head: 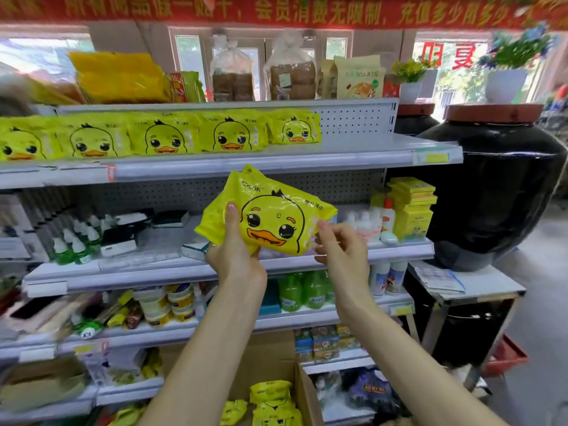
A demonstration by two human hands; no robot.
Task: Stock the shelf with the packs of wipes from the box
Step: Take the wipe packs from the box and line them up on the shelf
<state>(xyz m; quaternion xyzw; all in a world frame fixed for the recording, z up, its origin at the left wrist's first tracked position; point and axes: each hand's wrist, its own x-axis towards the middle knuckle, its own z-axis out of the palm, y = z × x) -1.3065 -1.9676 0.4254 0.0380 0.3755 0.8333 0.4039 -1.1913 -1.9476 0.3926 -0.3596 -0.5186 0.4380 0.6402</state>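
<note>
A yellow pack of wipes (pixel 270 216) with a duck face is raised in front of the shelves, tilted. My left hand (pixel 235 250) grips its lower left corner, thumb on the front. My right hand (pixel 341 252) pinches its right edge. A row of several matching duck packs (pixel 163 135) stands on the shelf (pixel 276 162) above, with bare space at its right end. Below, between my forearms, the open cardboard box (pixel 302 392) holds more yellow packs (pixel 272 401).
Lower shelves carry bottles, small boxes and tubs. Yellow bags and bread sit on the top shelf. Two large black jars (pixel 498 192) stand at the right on a small white table (pixel 479 287). The floor aisle runs along the far right.
</note>
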